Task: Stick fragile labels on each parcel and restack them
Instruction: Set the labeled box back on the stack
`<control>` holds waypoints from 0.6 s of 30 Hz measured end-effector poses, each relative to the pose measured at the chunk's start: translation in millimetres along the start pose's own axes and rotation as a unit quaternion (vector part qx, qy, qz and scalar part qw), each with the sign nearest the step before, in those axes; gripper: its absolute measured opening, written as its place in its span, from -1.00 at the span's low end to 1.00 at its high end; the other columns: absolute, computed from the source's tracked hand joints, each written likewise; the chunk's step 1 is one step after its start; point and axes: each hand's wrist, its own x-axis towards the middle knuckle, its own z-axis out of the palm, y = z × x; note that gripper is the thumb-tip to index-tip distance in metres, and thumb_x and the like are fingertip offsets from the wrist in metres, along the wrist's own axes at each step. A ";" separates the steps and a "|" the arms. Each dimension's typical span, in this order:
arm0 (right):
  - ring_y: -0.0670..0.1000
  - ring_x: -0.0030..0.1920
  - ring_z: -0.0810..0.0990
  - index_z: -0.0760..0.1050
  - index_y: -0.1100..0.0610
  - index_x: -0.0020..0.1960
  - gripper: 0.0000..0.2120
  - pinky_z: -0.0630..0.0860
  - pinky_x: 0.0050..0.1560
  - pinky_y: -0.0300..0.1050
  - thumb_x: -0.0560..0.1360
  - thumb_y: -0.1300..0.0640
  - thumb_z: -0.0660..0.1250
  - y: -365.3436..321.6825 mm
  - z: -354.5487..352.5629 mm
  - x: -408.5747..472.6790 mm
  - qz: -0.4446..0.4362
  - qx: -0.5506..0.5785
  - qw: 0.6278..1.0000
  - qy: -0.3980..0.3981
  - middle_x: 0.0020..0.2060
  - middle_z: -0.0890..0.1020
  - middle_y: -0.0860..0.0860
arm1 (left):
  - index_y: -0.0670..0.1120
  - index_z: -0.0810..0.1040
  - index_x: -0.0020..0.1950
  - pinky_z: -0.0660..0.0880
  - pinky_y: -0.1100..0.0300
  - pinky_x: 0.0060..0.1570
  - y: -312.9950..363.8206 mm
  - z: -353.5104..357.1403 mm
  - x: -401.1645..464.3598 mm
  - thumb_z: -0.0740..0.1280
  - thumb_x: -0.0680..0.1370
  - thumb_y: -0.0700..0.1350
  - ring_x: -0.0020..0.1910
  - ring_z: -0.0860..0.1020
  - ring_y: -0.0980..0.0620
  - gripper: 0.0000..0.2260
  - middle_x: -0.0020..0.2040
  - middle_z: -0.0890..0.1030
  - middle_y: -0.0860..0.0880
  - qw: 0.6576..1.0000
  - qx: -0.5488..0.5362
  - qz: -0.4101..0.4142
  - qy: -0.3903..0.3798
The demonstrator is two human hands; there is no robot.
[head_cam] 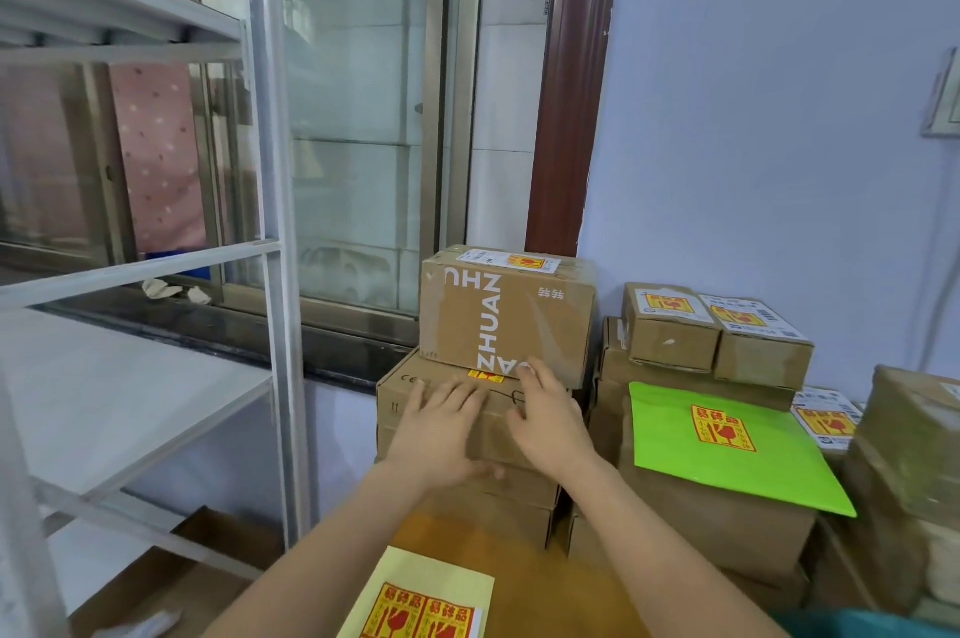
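Observation:
A stack of brown cardboard parcels stands on the wooden table by the window. The top box (506, 320), printed "ZHUAN ZHUAN", carries a red-and-yellow fragile label (530, 264) on its top. Under it lies a flatter box (410, 396) with a fragile label (485, 376) partly covered. My left hand (441, 424) lies flat on that lower box with straight fingers. My right hand (548, 422) rests beside it, fingertips touching the upper box's bottom edge. A yellow sheet of fragile labels (423, 603) lies near me on the table.
To the right stand more labelled parcels: two small boxes (717, 331) and a green mailer (727, 445) on larger cartons, plus a wrapped box (919, 435) at the far right. A white metal shelf rack (130, 377) stands on the left, a cardboard box (208, 570) beneath it.

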 end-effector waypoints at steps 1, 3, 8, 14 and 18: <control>0.04 0.51 0.09 0.07 0.12 0.54 -0.45 0.15 0.45 0.00 0.60 0.11 0.13 0.7 -2.2 1.2 -0.008 -0.016 1.000 -0.004 0.55 0.00 0.00 | -0.03 0.04 0.55 -0.12 -0.12 0.49 2.5 2.2 -0.7 0.25 0.47 0.31 0.53 0.01 0.02 -0.21 0.55 0.10 0.02 1.000 0.019 -0.001 0.010; 0.03 0.53 0.01 0.01 0.12 0.56 -0.42 0.10 0.48 -0.01 0.60 0.09 0.12 2.5 -7.5 5.7 -0.026 -0.055 0.998 -0.019 0.56 -0.07 0.00 | -0.06 0.05 0.54 -0.08 -0.14 0.48 5.9 6.8 -0.5 0.29 0.53 0.14 0.52 0.04 -0.04 -0.30 0.54 0.11 -0.05 0.998 0.055 -0.010 0.021; 0.03 0.55 -0.09 -0.06 0.06 0.57 -0.45 -0.01 0.52 0.04 0.64 0.00 0.02 0.3 -10.1 13.2 -0.042 -0.102 0.992 -0.068 0.56 -0.10 -0.02 | -0.11 0.43 0.32 0.27 -0.32 0.29 17.5 4.1 -1.0 0.51 0.34 0.03 0.33 0.41 -0.12 -0.39 0.31 0.47 -0.13 0.997 0.075 -0.031 0.019; -0.02 0.54 -0.19 -0.14 -0.03 0.57 -0.50 -0.10 0.50 0.12 0.66 0.01 -0.10 -0.8 -7.6 15.5 -0.038 -0.086 0.987 -0.130 0.56 -0.10 -0.08 | -0.10 0.64 -0.08 0.54 -0.27 -0.12 18.9 14.0 -1.6 0.64 -0.12 -0.04 -0.09 0.63 -0.11 -0.37 -0.10 0.65 -0.11 0.991 0.096 -0.032 0.084; -0.04 0.53 -0.24 -0.14 -0.05 0.57 -0.50 -0.14 0.49 0.18 0.66 -0.01 -0.12 -1.9 -6.6 14.3 -0.021 -0.069 0.988 -0.139 0.55 -0.12 -0.11 | -0.10 0.65 -0.03 0.54 -0.26 -0.09 15.6 16.2 -8.6 0.64 -0.12 -0.01 -0.06 0.63 -0.10 -0.33 -0.07 0.66 -0.09 0.992 0.088 -0.015 0.091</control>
